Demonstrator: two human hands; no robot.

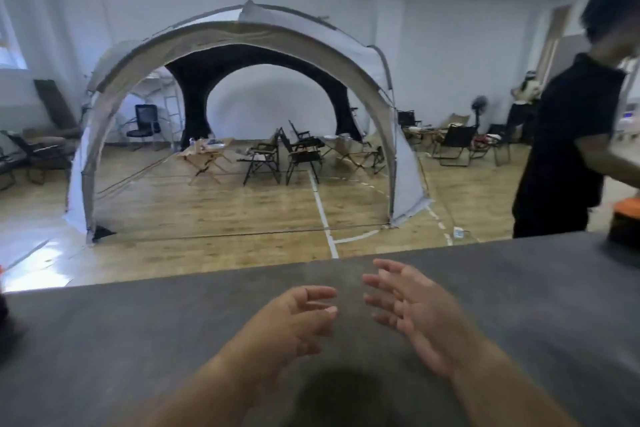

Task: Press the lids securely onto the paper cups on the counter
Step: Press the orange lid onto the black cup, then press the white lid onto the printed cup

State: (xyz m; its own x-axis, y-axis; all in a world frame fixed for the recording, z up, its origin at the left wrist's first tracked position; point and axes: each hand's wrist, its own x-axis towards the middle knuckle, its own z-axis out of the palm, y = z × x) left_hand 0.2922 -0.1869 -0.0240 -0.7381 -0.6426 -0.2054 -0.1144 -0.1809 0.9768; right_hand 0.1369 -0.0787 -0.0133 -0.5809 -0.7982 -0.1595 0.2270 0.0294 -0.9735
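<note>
Head view, forward over near counter (485,288)

Left grip (294,319) and right grip (415,315), fingers loosely spread, palms facing, held apart over the grey worktop (138,340). Beyond its far edge: wooden floor (207,211), an arched tent (221,31) sheltering folding chairs (298,156), and a person in black (568,149) at right.

A sports hall is suggested by white court lines (320,204) painted on pale wooden flooring (214,215) (a grey dome tent (242,35) is pitched inside).
</note>
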